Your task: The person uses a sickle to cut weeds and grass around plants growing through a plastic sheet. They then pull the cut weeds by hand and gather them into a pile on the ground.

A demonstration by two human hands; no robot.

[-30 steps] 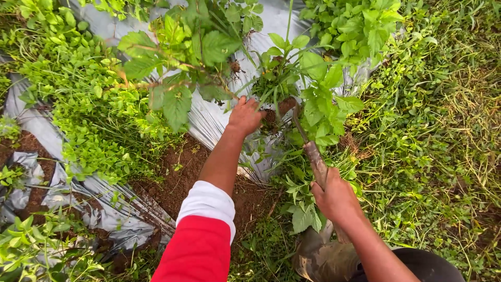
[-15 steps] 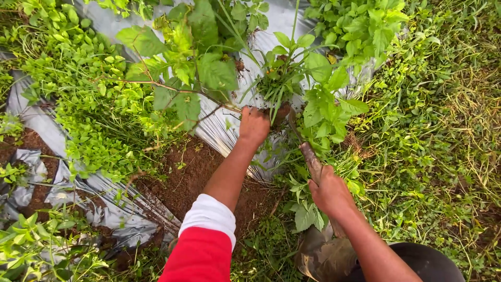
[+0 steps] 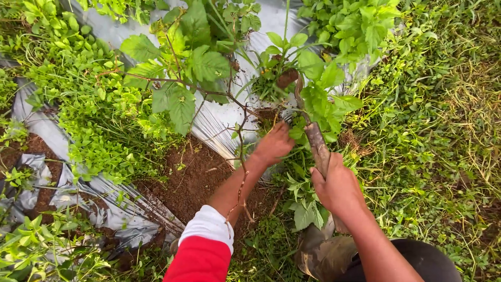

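Down by the torn plastic sheet (image 3: 214,122), the left hand (image 3: 274,145) grips a weed stem (image 3: 241,156). The right hand (image 3: 338,187) is closed on a sickle (image 3: 314,137). Its blade sits near the fingers and could cut them.

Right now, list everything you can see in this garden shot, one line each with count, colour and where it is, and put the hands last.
plastic mulch sheet: one, silver-grey, torn, running from lower left to top centre
bare soil: one patch, reddish brown, centre, where the sheet is torn open
broad-leaved plants: several, green, top centre, growing through the sheet
small-leaved weeds: dense mass, light green, left side
grass: wide spread, green with dry yellow strands, right side
hand tool: one, muddy brown, curved blade reaching into the plants, centre right
boot: one, muddy, bottom centre
sleeve: one, red with white cuff, bottom centre
left hand: at the plant base, centre
right hand: gripping the hand tool
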